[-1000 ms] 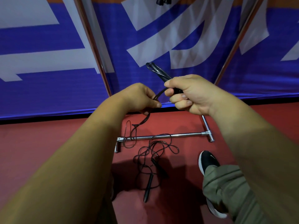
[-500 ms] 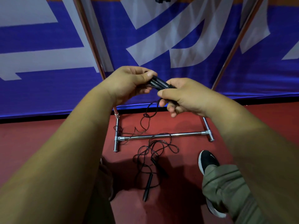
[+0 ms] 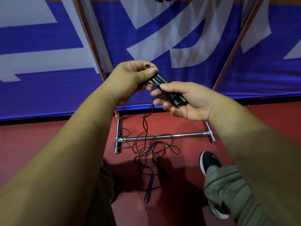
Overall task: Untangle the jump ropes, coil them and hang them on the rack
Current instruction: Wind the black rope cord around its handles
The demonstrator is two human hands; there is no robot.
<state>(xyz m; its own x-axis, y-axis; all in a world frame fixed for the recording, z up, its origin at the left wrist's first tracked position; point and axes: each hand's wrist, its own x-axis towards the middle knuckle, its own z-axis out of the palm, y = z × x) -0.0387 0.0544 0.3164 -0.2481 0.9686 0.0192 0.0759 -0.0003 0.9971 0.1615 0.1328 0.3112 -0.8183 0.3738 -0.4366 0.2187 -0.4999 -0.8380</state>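
Head view: we see left hand [image 3: 132,79] pinching upper end of paired black handles [image 3: 161,79], right hand [image 3: 187,103] gripping lower end; cord [image 3: 143,117] hangs below both hands into floor tangle [image 3: 146,150] at rack base bar [image 3: 187,135].

Paired black handles [image 3: 161,81] are held up, cord [image 3: 145,123] trailing to tangled rope [image 3: 143,152] across the rack base [image 3: 187,135].

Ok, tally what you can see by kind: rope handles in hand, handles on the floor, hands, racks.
Held handles: 2
Floor handles: 2
Hands: 2, left hand and right hand, both gripping the held pair
Rack: 1
Total: 7
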